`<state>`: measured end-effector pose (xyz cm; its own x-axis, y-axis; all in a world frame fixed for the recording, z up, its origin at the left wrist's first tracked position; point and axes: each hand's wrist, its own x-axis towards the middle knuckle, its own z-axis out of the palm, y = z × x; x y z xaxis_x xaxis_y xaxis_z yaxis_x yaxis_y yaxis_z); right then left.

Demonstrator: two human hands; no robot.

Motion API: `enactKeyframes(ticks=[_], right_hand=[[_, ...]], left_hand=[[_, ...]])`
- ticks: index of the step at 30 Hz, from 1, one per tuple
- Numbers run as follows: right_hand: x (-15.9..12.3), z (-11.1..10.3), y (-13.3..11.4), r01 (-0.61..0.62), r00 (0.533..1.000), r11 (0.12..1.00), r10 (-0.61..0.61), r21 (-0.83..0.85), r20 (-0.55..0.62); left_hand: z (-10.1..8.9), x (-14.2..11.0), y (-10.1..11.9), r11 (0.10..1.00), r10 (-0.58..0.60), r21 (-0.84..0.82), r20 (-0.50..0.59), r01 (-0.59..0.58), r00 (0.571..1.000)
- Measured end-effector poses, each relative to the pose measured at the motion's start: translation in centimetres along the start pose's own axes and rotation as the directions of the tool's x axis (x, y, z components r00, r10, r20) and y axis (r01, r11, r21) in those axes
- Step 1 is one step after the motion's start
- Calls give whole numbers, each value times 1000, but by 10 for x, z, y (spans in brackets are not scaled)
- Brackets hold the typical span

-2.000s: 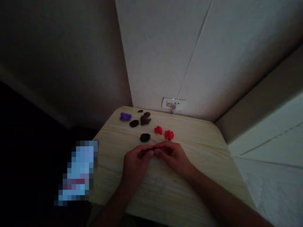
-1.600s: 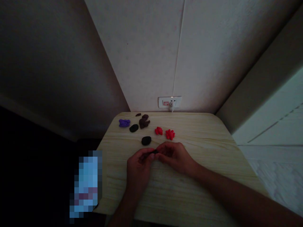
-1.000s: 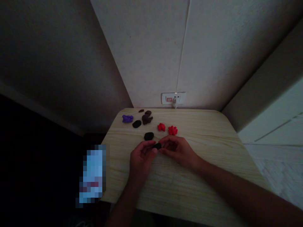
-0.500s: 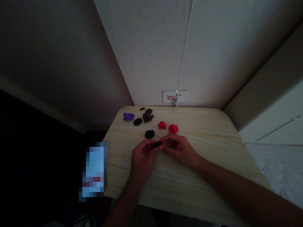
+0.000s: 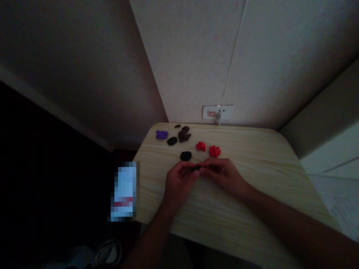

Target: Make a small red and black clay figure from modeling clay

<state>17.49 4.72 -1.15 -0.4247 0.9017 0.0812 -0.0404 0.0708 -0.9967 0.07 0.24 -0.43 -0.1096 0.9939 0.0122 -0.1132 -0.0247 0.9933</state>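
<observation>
Between the fingertips of my left hand (image 5: 181, 183) and my right hand (image 5: 226, 175) is a small piece of black clay (image 5: 196, 168), pinched from both sides and partly covered by fingers. Just beyond it lies a flat black clay oval (image 5: 186, 156), with a second black oval (image 5: 172, 141) farther back on the left. Two knobbly red clay pieces, a smaller one (image 5: 201, 146) and a larger one (image 5: 215, 151), lie past my right hand. At the back left are a purple clay lump (image 5: 162, 134) and a dark brown clay lump (image 5: 184, 135).
The pale wooden table (image 5: 252, 168) stands against a wall bearing a socket (image 5: 218, 112) with a plug in it. A tiny brown bit (image 5: 177, 126) lies near the back edge. A blurred-out bright screen (image 5: 125, 190) is at the left edge; a shoe (image 5: 109, 252) shows below.
The whole view has shifted, so the table and hands appear farther right. My fingers have closed in more around the black clay, which shows less now.
</observation>
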Motion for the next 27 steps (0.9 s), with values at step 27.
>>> enactKeyframes(ticks=[27], right_hand=[[-1, 6, -1, -10, 1000, 992, 7, -127, -25]], left_hand=[[-6, 4, 0, 996, -2, 92, -37, 6, 999]])
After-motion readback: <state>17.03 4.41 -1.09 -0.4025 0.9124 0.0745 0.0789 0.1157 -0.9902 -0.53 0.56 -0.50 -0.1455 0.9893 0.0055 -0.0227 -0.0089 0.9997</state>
